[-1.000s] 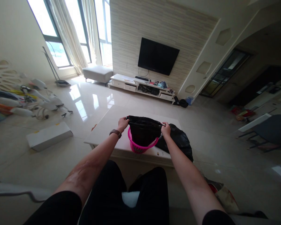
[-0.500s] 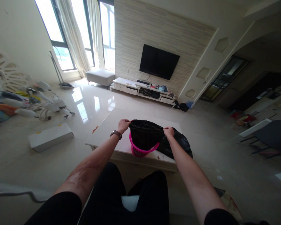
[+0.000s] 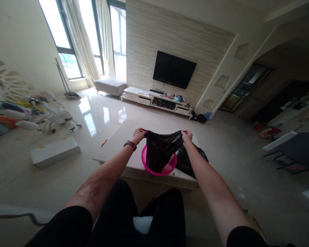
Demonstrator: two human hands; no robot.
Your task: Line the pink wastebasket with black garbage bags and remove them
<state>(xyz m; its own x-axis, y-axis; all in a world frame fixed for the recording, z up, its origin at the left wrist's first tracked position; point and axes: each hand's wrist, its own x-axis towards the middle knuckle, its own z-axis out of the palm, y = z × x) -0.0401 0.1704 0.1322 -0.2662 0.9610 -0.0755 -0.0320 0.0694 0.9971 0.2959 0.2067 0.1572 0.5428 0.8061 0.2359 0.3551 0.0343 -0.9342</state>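
Note:
A black trash bag [image 3: 161,149] is stretched between my two hands, its upper edge sagging in the middle. My left hand [image 3: 139,135] pinches the bag's left top corner. At the opposite corner my right hand [image 3: 186,136] grips the edge with closed fingers. The bag's lower part hangs inside a bright pink plastic basket [image 3: 147,168] with lattice sides. This basket stands on the near edge of a white table [image 3: 123,140]. Behind my right wrist, more black bag material [image 3: 187,161] lies on the tabletop; whether it joins the held bag I cannot tell.
A long white box [image 3: 55,152] lies on the floor to the left, near a jumble of white and coloured items [image 3: 41,115]. Across the room a low TV cabinet [image 3: 157,99] stands under a wall television [image 3: 174,69]. A dark chair [image 3: 293,151] is at the right.
The bag's top edge has spread wider and more of the bag now hangs within the basket. My right hand has moved slightly up and right. More of the basket's rim shows.

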